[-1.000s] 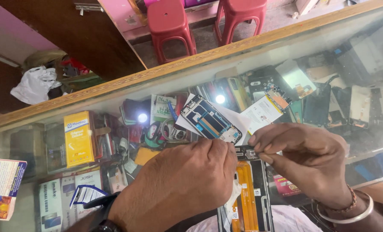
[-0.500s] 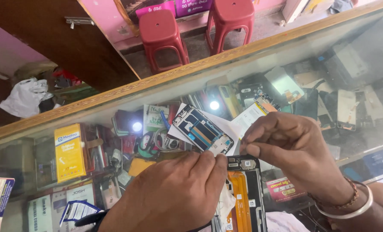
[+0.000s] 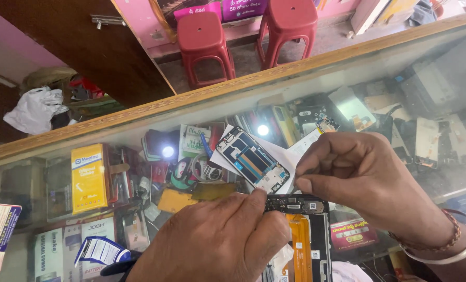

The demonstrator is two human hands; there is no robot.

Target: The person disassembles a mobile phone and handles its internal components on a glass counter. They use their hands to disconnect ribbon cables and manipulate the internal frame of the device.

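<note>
In the head view we see one opened phone frame (image 3: 306, 235), a flat black rectangle with a glossy orange ribbon cable down its middle, lying near us on the smooth glass counter (image 3: 113, 130). Our left hand (image 3: 217, 245) pinches its far edge with thumb and forefinger; our right hand (image 3: 363, 183) pinches closed just right of it. Two red plastic stools (image 3: 207, 44) stand beyond.
</note>
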